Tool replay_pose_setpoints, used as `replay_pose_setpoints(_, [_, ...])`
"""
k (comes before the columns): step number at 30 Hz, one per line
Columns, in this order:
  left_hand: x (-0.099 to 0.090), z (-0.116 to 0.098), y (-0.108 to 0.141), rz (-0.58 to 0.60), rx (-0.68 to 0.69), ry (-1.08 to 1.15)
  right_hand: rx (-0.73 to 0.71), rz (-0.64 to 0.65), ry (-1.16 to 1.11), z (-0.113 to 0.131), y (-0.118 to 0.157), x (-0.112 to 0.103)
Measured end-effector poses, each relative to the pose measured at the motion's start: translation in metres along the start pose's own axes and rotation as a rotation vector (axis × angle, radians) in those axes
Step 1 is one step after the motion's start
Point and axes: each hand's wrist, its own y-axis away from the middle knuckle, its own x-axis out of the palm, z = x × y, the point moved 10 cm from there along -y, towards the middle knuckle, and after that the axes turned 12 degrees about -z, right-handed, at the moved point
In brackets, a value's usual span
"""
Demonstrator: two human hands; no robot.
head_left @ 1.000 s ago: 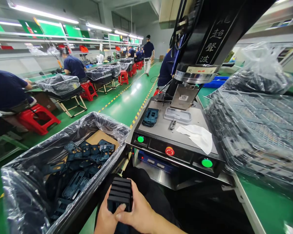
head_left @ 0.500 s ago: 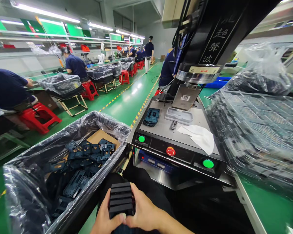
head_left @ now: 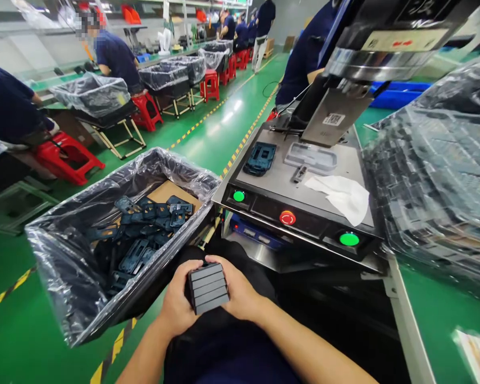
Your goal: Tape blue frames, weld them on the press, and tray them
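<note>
Head view. Black ribbed block (head_left: 208, 288): lower than in the earlier frames and tilted flatter, above the dark trousers (head_left: 220, 352) on the lap. More green floor (head_left: 24, 298) in view, whole scene shifted upward. Left hand (head_left: 179, 296) and right hand (head_left: 242, 288): both closed on the block's sides, fingers wrapped around it, no release. Labels: QR sticker (head_left: 334, 119) on the ultrasonic welder (head_left: 336, 114), code unreadable at this size; red arrow marks on a plate (head_left: 402, 40); no legible words. Nearby: plastic-lined bin (head_left: 176, 170) of dark blue plastic frames (head_left: 136, 256), just left of the hands; one similar frame (head_left: 260, 158) on the steel tabletop (head_left: 272, 184), well apart from a white cloth (head_left: 338, 197).
</note>
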Motion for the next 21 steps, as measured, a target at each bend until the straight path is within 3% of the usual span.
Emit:
replay_pose_setpoints(4, [0.000,0.001,0.002,-0.019,0.045,-0.015,-0.011,0.004,0.020,-0.002,0.001,0.001])
replay_pose_setpoints(21, [0.003,0.015,0.004,-0.012,-0.039,0.033,0.047,0.020,0.051,-0.009,0.001,0.006])
